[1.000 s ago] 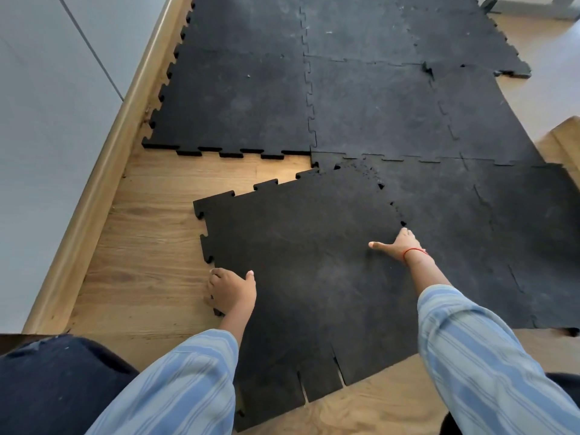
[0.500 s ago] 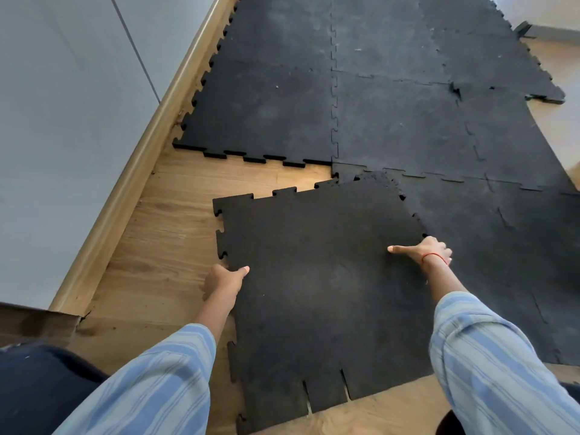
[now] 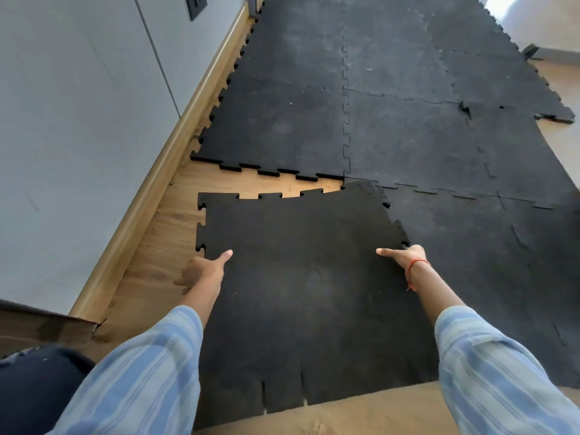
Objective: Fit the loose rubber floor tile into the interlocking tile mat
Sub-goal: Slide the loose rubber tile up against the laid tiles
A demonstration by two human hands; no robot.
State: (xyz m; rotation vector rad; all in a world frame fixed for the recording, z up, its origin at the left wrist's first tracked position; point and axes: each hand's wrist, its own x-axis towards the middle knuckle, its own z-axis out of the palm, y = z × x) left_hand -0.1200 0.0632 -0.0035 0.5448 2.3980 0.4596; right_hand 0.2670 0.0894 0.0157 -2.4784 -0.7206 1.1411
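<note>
The loose black rubber tile (image 3: 301, 277) lies in front of me on the wooden floor, its toothed far edge a narrow gap short of the assembled tile mat (image 3: 282, 127). Its right edge overlaps the mat tile beside it, and its far right corner rides on top of the mat. My left hand (image 3: 204, 270) grips the tile's left edge, thumb on top and fingers underneath. My right hand (image 3: 405, 255) grips the right edge the same way, a red thread around the wrist.
A grey wall with a wooden skirting board (image 3: 163, 171) runs along the left, close to the tile. Bare wood floor (image 3: 150, 246) shows between wall and tile. One mat tile at the far right (image 3: 555, 116) sits loose and crooked. A wall socket (image 3: 196, 4) is at the top left.
The loose tile has slid forward and squared up toward the mat's toothed edge, narrowing the gap. Both hands moved forward along its side edges. The camera tilted up and to the left.
</note>
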